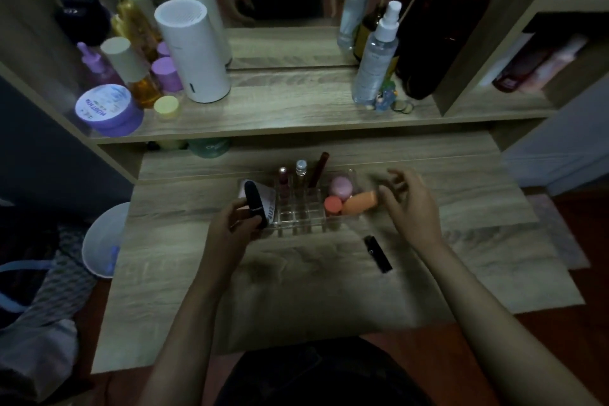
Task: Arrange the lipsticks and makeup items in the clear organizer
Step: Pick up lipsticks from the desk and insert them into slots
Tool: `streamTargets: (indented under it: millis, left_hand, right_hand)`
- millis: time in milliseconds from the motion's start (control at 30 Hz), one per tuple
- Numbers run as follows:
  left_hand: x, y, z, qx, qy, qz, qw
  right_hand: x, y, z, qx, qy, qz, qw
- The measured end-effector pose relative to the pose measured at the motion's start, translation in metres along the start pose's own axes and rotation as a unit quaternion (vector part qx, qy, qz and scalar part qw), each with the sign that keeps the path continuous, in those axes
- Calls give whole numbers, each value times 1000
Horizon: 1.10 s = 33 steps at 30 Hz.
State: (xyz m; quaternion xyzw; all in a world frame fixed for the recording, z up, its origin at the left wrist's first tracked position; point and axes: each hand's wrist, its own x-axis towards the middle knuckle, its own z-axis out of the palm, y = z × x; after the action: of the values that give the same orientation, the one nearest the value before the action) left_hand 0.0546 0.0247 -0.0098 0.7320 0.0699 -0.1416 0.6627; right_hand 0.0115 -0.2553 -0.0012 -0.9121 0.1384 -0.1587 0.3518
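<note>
- Left hand [235,224] grips a dark rounded tube [255,203] at the clear organizer [298,219]'s left edge.
- Right hand [410,204] empty, fingers spread, blurred.
- Black lipstick [378,254] lies on the table, nearer the right hand, just beneath its wrist; long axis diagonal.

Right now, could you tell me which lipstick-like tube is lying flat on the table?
The black tube, alone in front of the organizer; the others stand upright inside it.
</note>
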Motion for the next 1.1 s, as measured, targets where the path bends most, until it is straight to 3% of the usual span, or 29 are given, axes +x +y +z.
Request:
streamTargets:
  millis: [233,433,667,867,1100]
  left_hand:
    - [13,-6,21,95,-4,60,994]
    - [35,-13,39,168,38,96,980]
    - [42,-10,48,248,35,192,949]
    - [46,-10,44,288,35,189,938]
    - [46,-19,40,347,11,166,923]
  right_hand:
    - [-78,29,19,-107,-149,86,979]
    - [-85,27,21,-143,-163,101,971]
    - [-62,-13,-7,-97,-146,16,984]
    - [-20,-70,11,-17,-106,-56,993]
    - [10,-93,55,-62,-161,-156,973]
